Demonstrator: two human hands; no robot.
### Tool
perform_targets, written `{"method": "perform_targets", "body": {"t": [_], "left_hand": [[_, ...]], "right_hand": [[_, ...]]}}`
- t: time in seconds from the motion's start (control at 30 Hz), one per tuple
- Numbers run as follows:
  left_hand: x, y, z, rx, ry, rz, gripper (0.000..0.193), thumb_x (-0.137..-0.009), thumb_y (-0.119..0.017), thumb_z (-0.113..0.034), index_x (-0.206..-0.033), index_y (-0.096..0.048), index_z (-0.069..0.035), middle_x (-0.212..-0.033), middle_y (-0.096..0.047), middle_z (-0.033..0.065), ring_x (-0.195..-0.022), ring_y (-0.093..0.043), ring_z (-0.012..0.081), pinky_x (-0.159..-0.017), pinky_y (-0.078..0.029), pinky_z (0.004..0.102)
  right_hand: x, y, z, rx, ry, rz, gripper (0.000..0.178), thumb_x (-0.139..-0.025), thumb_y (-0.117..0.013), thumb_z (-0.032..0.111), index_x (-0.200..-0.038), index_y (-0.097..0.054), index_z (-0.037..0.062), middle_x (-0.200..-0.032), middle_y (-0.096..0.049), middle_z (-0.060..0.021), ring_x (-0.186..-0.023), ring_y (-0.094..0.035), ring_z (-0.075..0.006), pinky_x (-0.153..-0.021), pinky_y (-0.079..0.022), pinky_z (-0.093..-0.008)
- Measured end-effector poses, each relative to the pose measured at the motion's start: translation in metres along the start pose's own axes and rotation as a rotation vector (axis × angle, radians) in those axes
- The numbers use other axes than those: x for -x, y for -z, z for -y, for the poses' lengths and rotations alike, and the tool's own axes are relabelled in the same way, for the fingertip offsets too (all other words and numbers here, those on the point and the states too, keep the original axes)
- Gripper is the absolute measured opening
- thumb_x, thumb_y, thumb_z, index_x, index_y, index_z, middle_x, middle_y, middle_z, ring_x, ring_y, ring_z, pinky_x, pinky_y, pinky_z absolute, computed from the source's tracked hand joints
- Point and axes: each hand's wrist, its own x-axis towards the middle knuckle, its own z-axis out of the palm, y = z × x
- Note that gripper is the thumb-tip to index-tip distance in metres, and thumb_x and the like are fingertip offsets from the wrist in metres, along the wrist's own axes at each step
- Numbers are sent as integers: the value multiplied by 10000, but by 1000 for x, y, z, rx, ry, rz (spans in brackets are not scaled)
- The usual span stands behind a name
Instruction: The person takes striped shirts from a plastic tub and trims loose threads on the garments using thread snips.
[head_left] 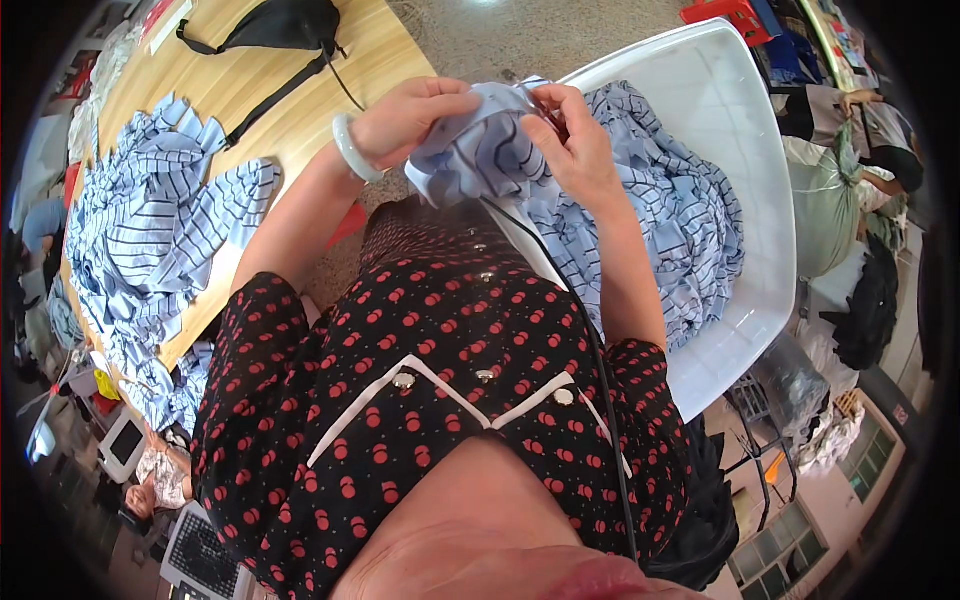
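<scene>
Both hands meet over a bunched piece of light blue striped cloth (480, 150), held up in front of the person's chest, above the near edge of a white tray (740, 110). The left hand (410, 115) has its fingers curled shut on the left side of the cloth, with a pale bangle (352, 150) on the wrist. The right hand (570, 140) pinches the top right edge of the same cloth between thumb and fingers; a small dark object seems to sit at the fingertips, but it is too small to identify. In the white tray, just beyond the hands, lies a heap of matching striped pieces (670, 220). To the left, on a wooden table (300, 110), lies a second spread of striped pieces (150, 240), well apart from the hands. A black bag (280, 25) with a strap rests at the far end of that table. The person wears a black dress with red dots (440, 380).
</scene>
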Motion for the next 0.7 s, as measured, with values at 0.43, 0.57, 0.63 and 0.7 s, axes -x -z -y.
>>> {"method": "perform_targets", "body": {"t": [0.43, 0.57, 0.63, 0.7], "left_hand": [[1, 0, 2, -85, 13, 8, 171, -830, -486, -133, -930, -545, -7, -795, -572, -3, -698, -536, 46, -635, -430, 175], [-3, 3, 6, 26, 29, 48, 169, -827, -489, -131, -931, -542, -9, -813, -575, 8, -708, -542, 58, -643, -430, 176], [-5, 3, 5, 38, 34, 50, 169, -825, -492, -133, -930, -541, -10, -818, -575, 11, -711, -544, 62, -646, -429, 176], [-5, 2, 3, 63, 54, 75, 165, -821, -498, -132, -928, -542, -14, -822, -573, 10, -714, -542, 65, -653, -427, 178]], "right_hand": [[-2, -1, 7, 53, 79, 113, 275, -707, -636, 209, -898, -530, 43, -778, -569, -35, -609, -532, -120, -567, -433, -223], [-2, 0, 4, 14, 54, 126, 237, -698, -644, 172, -866, -544, 39, -725, -557, -22, -593, -509, -92, -545, -412, -205], [-1, 0, 2, -17, 50, 112, 223, -696, -647, 158, -856, -547, 39, -701, -553, -18, -586, -502, -83, -540, -406, -201], [-1, 0, -2, -50, 39, 95, 207, -694, -651, 134, -853, -553, 44, -672, -553, -14, -580, -501, -70, -539, -407, -197]]}}
